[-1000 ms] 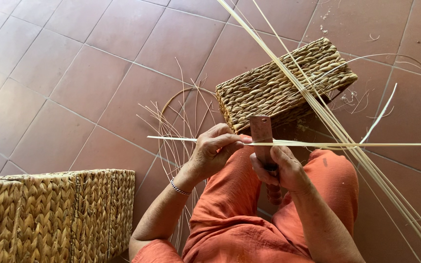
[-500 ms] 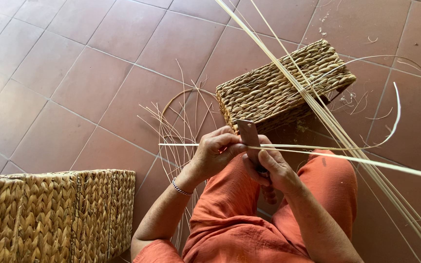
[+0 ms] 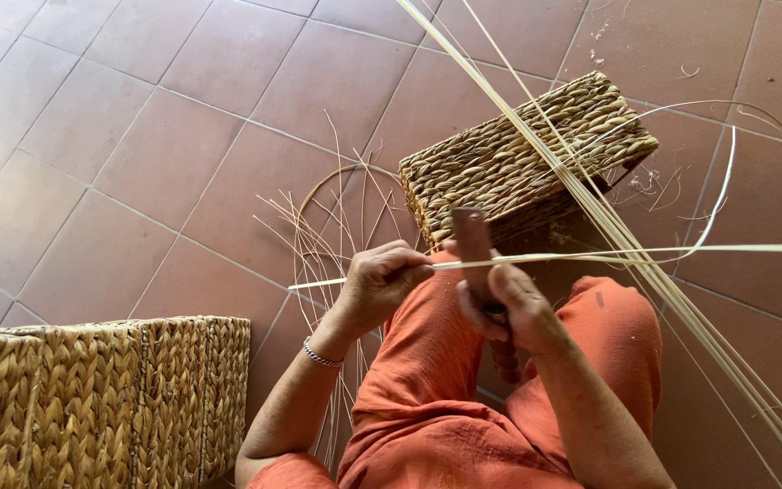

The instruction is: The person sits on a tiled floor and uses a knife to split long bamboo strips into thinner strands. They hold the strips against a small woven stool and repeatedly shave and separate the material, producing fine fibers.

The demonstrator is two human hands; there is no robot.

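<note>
**A pale cane strip held across your lap**

While you sit over the terracotta tile floor (image 3: 138,136), the leftmost thing in view is a row of woven baskets (image 3: 101,398), golden-brown, braided in thick rope-like strands, standing at the lower left corner. Just right of them, a loose fan of thin cane splints (image 3: 337,226) rises from the floor around a curved hoop, beside your forearm with its thin bracelet (image 3: 321,356).

Your left hand (image 3: 380,285) is closed, thumb and fingers pinched on the cane strip (image 3: 590,255). The strip is flat, narrow and pale straw-coloured; its short end juts out left of your fist, and the long part runs nearly level to the right, past the frame edge, in front of your orange trousers (image 3: 427,398).

Your right hand (image 3: 509,308) is wrapped around the handle of a knife (image 3: 474,240), whose flat brownish blade points up and meets the strip just right of your left fingers.

Behind the blade, an upturned woven basket (image 3: 518,158) lies tilted on the tiles. Further right, a bundle of long cane rods (image 3: 644,263) slants from top centre to the lower right corner, crossing the strip, with curled shavings (image 3: 653,181) scattered near the basket.
</note>
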